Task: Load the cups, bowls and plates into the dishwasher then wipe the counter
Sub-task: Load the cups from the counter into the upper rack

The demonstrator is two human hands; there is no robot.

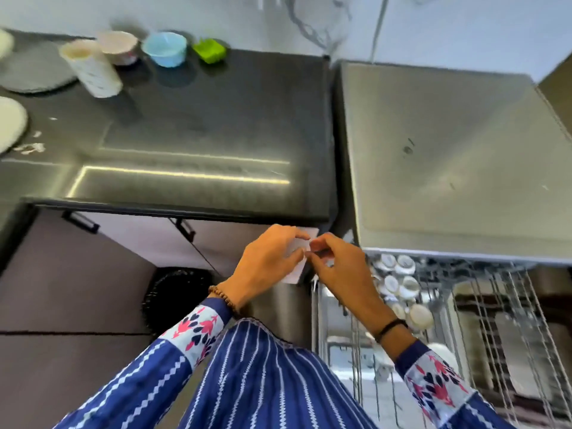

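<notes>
In front of the counter's edge, my left hand [266, 261] holds a white cup [297, 275], fingers curled round it. My right hand [339, 269] meets it from the right and pinches the cup's side with curled fingers. Both hands hide most of the cup. Just to the right, the dishwasher's upper rack [483, 308] is pulled out, with several upturned white cups [399, 275] at its left end. On the dark counter [198, 134] stand a tall white cup [91, 69], a pink bowl [119, 46] and a blue bowl [165, 51]. A grey plate [32, 71] and a white plate [9, 123] lie at the far left.
A green square container [210, 49] sits by the back wall. White crumbs [31, 147] lie near the white plate. The dishwasher's steel top [448, 144] adjoins the counter on the right. A black round bin [179, 292] stands on the floor below the cabinets.
</notes>
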